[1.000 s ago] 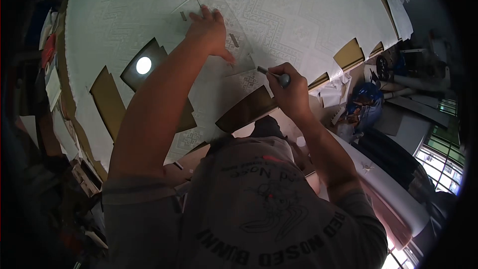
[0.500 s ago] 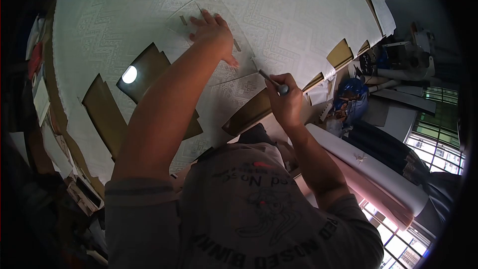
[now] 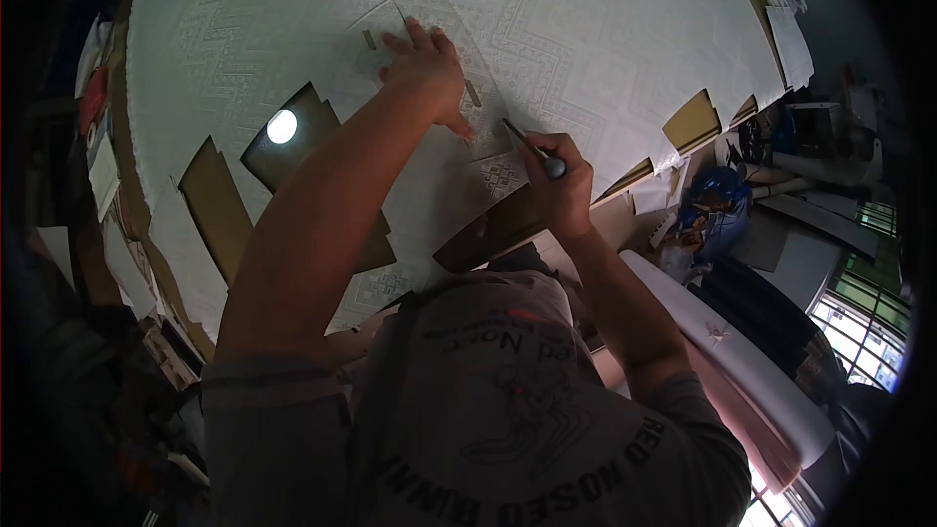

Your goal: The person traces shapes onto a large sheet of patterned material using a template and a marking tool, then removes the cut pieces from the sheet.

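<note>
My left hand [image 3: 427, 73] lies with its fingers spread, pressing down on a clear template [image 3: 478, 68] with narrow slots. Beneath the template is a pale sheet [image 3: 586, 29] embossed with zigzag and diamond patterns. In my right hand [image 3: 563, 187], closed around its handle, is a knife [image 3: 532, 148] with a rounded end. Its thin tip points at the template's right edge, near the lower corner; whether it touches the sheet is hard to tell. My left forearm hides part of the sheet.
Cut-out gaps in the sheet show a brown surface [image 3: 215, 205] at left, near my body and along the right edge. A round bright light spot [image 3: 282, 126] falls at left. Beyond the right edge are a blue plastic bag [image 3: 720, 197] and rolls of material [image 3: 722, 337].
The knife tip has moved up along the template's right edge, away from the lower corner. My left hand stays on the template. The whole view has shifted slightly.
</note>
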### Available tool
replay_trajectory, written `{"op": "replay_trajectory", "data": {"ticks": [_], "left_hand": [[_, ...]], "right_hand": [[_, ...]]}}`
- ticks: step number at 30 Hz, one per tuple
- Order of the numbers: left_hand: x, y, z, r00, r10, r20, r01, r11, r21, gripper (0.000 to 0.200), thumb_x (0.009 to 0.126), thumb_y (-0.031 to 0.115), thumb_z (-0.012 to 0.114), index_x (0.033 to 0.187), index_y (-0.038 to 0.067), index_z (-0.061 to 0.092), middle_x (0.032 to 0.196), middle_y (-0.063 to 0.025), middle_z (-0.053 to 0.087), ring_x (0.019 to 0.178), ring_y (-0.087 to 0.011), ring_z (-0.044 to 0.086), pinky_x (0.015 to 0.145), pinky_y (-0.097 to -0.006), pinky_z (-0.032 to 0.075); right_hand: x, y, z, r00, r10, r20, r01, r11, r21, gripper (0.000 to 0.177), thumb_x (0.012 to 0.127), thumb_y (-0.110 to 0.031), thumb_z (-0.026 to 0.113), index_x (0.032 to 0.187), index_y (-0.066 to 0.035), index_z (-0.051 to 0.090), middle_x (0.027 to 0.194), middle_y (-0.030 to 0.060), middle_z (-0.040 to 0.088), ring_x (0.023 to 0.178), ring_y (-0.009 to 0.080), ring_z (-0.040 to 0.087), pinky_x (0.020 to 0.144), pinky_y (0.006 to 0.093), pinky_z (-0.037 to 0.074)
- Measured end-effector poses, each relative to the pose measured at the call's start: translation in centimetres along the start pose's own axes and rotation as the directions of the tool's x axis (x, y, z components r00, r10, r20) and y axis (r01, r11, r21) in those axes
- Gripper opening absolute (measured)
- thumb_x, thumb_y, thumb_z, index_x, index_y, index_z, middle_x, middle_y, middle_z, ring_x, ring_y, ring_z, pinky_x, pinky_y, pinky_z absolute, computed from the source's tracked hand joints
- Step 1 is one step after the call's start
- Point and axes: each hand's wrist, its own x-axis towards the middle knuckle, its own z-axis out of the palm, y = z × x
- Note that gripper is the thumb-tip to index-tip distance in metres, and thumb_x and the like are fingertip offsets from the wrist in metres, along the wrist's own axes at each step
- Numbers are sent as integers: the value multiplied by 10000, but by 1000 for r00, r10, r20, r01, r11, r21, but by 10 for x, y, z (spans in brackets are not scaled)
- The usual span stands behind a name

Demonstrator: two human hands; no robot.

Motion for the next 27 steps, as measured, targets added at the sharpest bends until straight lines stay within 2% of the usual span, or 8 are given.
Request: {"op": "replay_trajectory", "data": {"ticks": [4, 6, 9, 11, 14, 18, 20, 27], "left_hand": [[-19, -1, -8, 999, -31, -38, 29, 999, -33, 1612, 519, 696, 961, 1645, -45, 77, 1701, -353, 43, 1507, -627, 206, 1079, -607, 518], [-22, -3, -7, 995, -7, -104, 0, 998, -68, 1558, 520, 658, 971, 1615, -88, 150, 1667, -392, 144, 1473, -651, 267, 1191, -568, 400], [-22, -2, -7, 995, -20, -102, 13, 997, -76, 1547, 516, 635, 982, 1622, -54, 147, 1672, -381, 131, 1473, -653, 260, 1175, -570, 423], [-22, -3, -5, 993, -25, -113, 16, 997, -80, 1546, 514, 622, 987, 1624, -42, 139, 1676, -372, 121, 1477, -648, 253, 1167, -571, 434], [-22, -4, -3, 992, -33, -124, 22, 996, -90, 1541, 513, 602, 993, 1629, -20, 132, 1686, -349, 112, 1493, -624, 242, 1156, -576, 449], [-26, 1, -10, 993, -74, -94, 63, 992, -107, 1503, 539, 585, 996, 1644, 17, 151, 1713, -299, 100, 1537, -572, 197, 1184, -548, 439], [-28, 3, -12, 993, -82, -82, 73, 992, -105, 1499, 540, 578, 997, 1644, 18, 153, 1713, -297, 102, 1539, -570, 193, 1182, -549, 441], [-31, 3, -12, 993, -79, -90, 69, 991, -114, 1490, 537, 557, 1001, 1647, 23, 161, 1710, -294, 117, 1552, -551, 173, 1168, -554, 455]], "right_hand": [[37, 4, -36, 971, 49, 233, -65, 996, 60, 183, 922, 25, 784, 1085, -6, 705, 1059, 66, 753, 1006, 131, 697, 899, 266, 555], [60, 8, -51, 960, 4, 279, -33, 995, 99, 205, 918, 60, 768, 1101, -10, 706, 1074, 89, 747, 1042, 152, 701, 941, 279, 564], [94, 11, -62, 874, -84, 478, 22, 991, 133, 200, 913, 81, 757, 1085, -13, 712, 1079, 84, 748, 1068, 163, 704, 964, 289, 559], [115, 7, -65, 715, -86, 694, 43, 996, 80, 183, 911, 79, 754, 1065, -15, 719, 1080, 75, 751, 1071, 172, 707, 968, 304, 560], [143, -4, -65, 580, -97, 809, 78, 995, 63, 168, 907, 65, 758, 1051, -16, 724, 1073, 63, 753, 1040, 173, 715, 935, 322, 569], [166, -5, -62, 454, -211, 865, 150, 976, 160, 161, 904, 30, 772, 1045, -33, 726, 1024, 62, 761, 975, 176, 727, 876, 320, 568], [171, -7, -60, 403, -177, 898, 252, 965, 77, 151, 896, 11, 780, 1026, -43, 725, 962, 57, 767, 906, 180, 738, 827, 315, 561], [181, -6, -55, 345, -288, 893, 291, 938, 190, 131, 901, 7, 767, 1009, -52, 722, 907, 59, 767, 850, 198, 752, 769, 334, 568]]}}
